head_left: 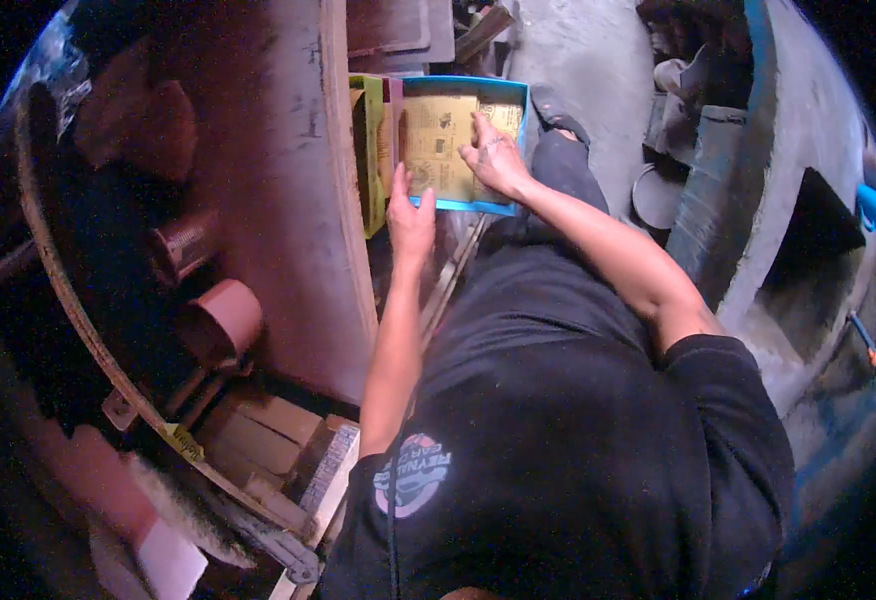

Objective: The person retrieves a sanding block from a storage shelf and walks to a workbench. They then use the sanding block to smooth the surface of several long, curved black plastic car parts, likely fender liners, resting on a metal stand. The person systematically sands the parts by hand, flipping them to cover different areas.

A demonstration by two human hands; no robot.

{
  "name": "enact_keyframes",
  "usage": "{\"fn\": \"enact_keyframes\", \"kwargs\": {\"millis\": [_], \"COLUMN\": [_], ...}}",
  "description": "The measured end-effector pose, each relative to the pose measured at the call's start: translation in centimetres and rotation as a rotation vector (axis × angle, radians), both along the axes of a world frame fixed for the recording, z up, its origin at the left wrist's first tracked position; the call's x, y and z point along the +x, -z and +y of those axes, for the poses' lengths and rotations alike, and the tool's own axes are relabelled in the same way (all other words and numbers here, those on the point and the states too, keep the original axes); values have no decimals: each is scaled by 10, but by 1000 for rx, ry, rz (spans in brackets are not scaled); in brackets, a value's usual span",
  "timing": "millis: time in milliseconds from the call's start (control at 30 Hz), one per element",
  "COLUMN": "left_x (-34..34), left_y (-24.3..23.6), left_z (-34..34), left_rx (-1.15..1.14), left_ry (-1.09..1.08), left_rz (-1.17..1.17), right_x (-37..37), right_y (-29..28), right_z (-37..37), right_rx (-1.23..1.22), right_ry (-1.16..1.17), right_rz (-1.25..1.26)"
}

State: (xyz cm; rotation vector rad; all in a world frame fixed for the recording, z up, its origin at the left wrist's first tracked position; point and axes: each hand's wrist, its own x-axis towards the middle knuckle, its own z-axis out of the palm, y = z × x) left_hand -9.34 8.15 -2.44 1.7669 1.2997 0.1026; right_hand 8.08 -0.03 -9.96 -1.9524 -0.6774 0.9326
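Observation:
A shallow box with a bright blue rim (463, 207) lies ahead of me, and tan sheets with dark print (442, 140) fill it. They look like the backs of sandpaper sheets. My right hand (498, 160) is over the right part of the sheets with its fingers spread, the fingertips at or just above the paper. At the box's near left corner is my left hand (413, 225), index finger and thumb apart, with nothing visible between them. Whether it touches the rim I cannot tell. A yellow-green box (371, 160) stands close against the blue one on the left.
A tall reddish panel (293, 200) with a pale edge rises to my left, and a pinkish cylindrical can (226, 320) sits beyond it. My leg and sandalled foot (558, 110) extend along the right of the box. A round grey container (658, 195) stands farther right.

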Motion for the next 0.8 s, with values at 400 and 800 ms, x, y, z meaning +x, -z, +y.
{"fn": "enact_keyframes", "kwargs": {"millis": [400,800], "left_x": [36,29], "left_y": [86,72], "left_z": [24,21], "left_rx": [228,198], "left_ry": [90,307], "left_rz": [218,274], "right_x": [-2,-2], "right_y": [26,29], "right_z": [2,-14], "right_rx": [-20,38], "right_ry": [81,136], "right_rz": [111,141]}}
